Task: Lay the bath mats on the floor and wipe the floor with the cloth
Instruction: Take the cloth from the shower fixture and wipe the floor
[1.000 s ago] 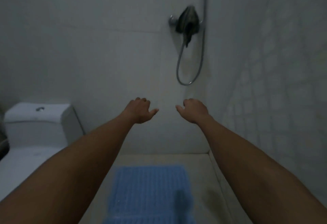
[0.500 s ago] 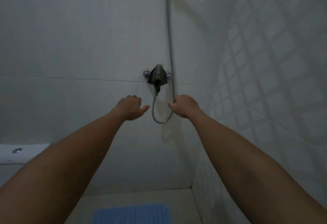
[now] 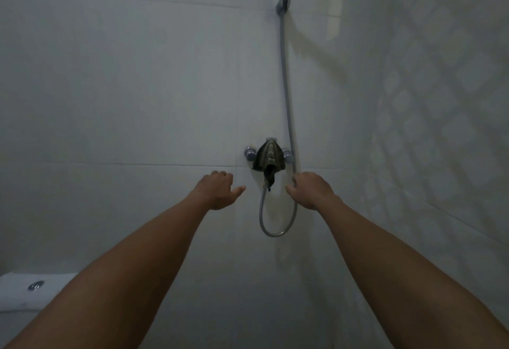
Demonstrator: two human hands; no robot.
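A dark cloth (image 3: 268, 157) hangs draped over the shower tap on the white wall, one tail dangling below it. My left hand (image 3: 217, 190) is stretched out just below and left of the cloth, fingers loosely curled, thumb out, holding nothing. My right hand (image 3: 309, 189) reaches up just right of the cloth, beside the hose, fingers loosely curled and empty. Neither hand touches the cloth. No bath mat is in view.
A grey shower hose (image 3: 286, 95) runs down the wall from its bracket and loops under the tap (image 3: 250, 153). A patterned tiled wall (image 3: 440, 128) closes in on the right. The white toilet cistern (image 3: 30, 290) shows at the lower left.
The view has tilted up, so the blue mat and floor have dropped out of sight. Both hands have come closer to the cloth on the tap.
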